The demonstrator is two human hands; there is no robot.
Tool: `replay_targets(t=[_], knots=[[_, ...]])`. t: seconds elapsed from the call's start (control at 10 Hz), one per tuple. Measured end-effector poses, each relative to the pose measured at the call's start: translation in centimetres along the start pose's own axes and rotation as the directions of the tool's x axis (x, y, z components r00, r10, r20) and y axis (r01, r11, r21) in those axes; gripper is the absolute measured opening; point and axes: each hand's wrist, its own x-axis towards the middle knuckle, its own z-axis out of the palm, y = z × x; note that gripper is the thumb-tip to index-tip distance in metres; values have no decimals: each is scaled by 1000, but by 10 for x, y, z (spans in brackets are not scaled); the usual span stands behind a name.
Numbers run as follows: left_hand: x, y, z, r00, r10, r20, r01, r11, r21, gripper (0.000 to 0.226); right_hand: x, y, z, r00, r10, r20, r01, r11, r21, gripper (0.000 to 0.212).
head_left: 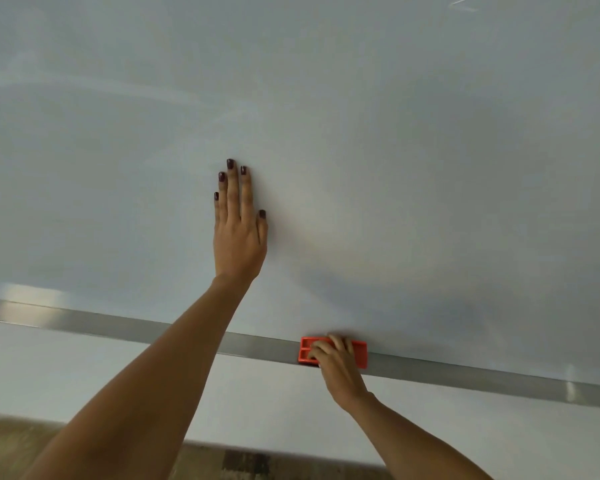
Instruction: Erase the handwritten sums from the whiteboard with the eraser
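Two bare forearms reached up from the bottom edge toward the whiteboard (361,116), which filled most of the view. Against its lower middle, the left hand (238,233) lay flat, fingers (232,192) straight and close together, thumb alongside, gripping nothing; the nails wore dark polish. Along the board's bottom edge ran a grey metal rail (118,329), slanting down to the right. On that rail, below and to the right of the left hand, sat the orange eraser (360,353), its ribbed plastic back facing out. The right hand (340,367) covered its middle, fingers curled over the top and closed around it. The board's surface looked wiped, showing only faint smears and reflections, plus a thin pale streak near its upper right corner. Below the rail lay pale wall (66,375), then brownish floor (7,445).
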Motion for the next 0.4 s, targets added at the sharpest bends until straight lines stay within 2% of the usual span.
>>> replay_targets(t=[0.1,0.2,0.3,0.4], knots=[[-1,0,0,1000,-7,2,7,1000,-4,65,0,2,5,998,-7,70,3,998,62,41],[-2,2,2,1000,-14,8,14,1000,20,65,-2,6,9,998,6,65,-15,990,138,49],[0,6,0,1000,-27,1,27,999,37,64,-7,5,8,999,38,-4,-37,982,186,50],[-9,11,3,1000,2,-4,-2,998,69,63,-11,8,7,986,100,-137,-65,969,239,50]])
